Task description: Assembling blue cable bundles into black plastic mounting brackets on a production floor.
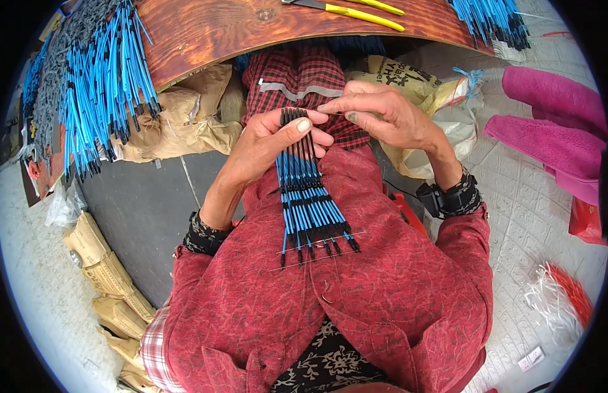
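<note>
A fan of thin blue rods with black bands and black ends (305, 196) lies over my lap, narrow at the far end and spread toward me. Two thin wires (323, 257) run crosswise through its near end. My left hand (258, 143) is closed around the bunched black ends, thumb on top and fingers beneath. Just to the right, my right hand (392, 116) pinches thumb and forefinger together beside the left fingertips. Whatever sits in that pinch is too small to make out.
Ahead is a wooden table (205, 29) with yellow-handled pliers (366, 14). Bundles of blue rods (110, 78) hang off its left edge, and another bundle (490, 23) lies at its right. Sacks (179, 124), a purple towel (553, 137) and red and white strands (559, 301) surround me.
</note>
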